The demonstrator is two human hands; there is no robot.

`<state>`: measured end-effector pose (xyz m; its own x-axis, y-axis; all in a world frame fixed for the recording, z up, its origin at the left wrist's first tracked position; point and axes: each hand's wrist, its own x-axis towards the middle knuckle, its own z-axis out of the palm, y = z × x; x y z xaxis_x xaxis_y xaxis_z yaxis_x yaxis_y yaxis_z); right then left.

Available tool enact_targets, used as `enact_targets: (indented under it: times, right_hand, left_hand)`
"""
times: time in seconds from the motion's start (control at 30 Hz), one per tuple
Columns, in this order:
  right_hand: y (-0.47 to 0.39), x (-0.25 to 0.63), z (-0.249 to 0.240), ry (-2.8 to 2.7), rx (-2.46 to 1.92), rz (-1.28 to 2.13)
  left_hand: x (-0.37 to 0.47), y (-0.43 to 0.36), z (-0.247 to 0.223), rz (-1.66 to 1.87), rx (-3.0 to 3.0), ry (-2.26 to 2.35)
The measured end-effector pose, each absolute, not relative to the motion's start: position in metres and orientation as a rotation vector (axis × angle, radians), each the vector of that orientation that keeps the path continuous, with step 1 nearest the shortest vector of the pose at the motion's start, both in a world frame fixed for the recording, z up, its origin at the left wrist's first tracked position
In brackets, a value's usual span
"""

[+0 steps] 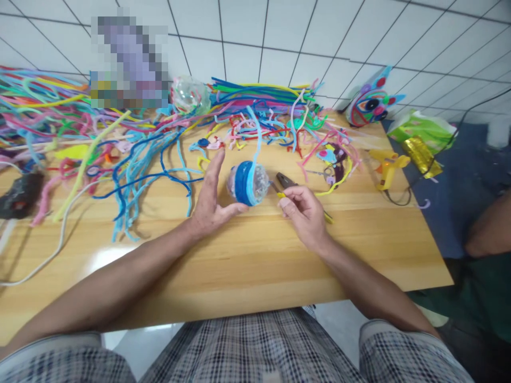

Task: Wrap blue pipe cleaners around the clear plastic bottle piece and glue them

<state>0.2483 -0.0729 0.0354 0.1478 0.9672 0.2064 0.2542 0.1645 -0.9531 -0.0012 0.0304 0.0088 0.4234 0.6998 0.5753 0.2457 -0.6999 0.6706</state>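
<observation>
A clear plastic ball [261,183], with a dark blue and light blue fuzzy band around its middle, sits on the wooden table. One loose light blue pipe cleaner [256,127] rises from the band. My left hand [213,197] is spread open at the ball's left side, its thumb by the lower edge; whether it touches is unclear. To the ball's right, my right hand [305,215] has its fingertips pinched together near a small yellow piece. Pliers [285,181] with a dark head and yellow-edged handle lie at that hand, partly covered by it. What the pinch holds is unclear.
Pipe cleaners [136,170] heap the left and back of the table [239,266]. Another clear ball [190,96] stands at the back. A yellow glue gun [385,167] and a colourful mask-like figure [373,101] are at right. Another person's arm [491,226] shows beyond the table edge.
</observation>
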Motion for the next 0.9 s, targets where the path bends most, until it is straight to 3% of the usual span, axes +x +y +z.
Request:
enact_targets:
  times: [0.13, 0.4, 0.77, 0.9]
  right_hand:
    - [-0.081, 0.246, 0.04, -1.581, -1.236, 0.581]
    - [-0.085, 0.239, 0.044, -1.907, -1.077, 0.3]
    - [-0.093, 0.238, 0.038, -1.759, -1.19, 0.486]
    - [-0.088, 0.242, 0.037, -1.457, -1.204, 0.658]
  left_hand:
    - [0.0, 0.016, 0.037, 1.416, 2.358, 0.75]
    - [0.008, -0.002, 0.066, 1.311, 2.364, 0.415]
    - [0.009, 0.004, 0.06, 1.112, 2.263, 0.384]
    - [0.009, 0.005, 0.053, 1.106, 2.228, 0.424]
